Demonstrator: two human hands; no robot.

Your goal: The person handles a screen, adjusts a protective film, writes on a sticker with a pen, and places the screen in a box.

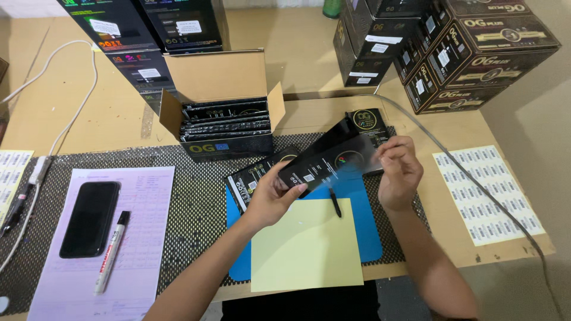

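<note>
Over cluttered workbench point(309, 53), both hands point(273, 199) raised, fingers pinched on opposite ends of tilted black flat packet point(330, 161)

A packing or stockroom workstation: stacked black product cartons point(476, 47) stand far right, an open carton of flat black packets point(223, 119) sits mid-worktop, a barcode sticker sheet point(488, 193) lies right, and a paper form point(128, 238) with a marker point(112, 252) lies near left.

One head cam only, looks steeply down and forward at close range over the table point(71, 119); no 2nd view to overlap.
</note>
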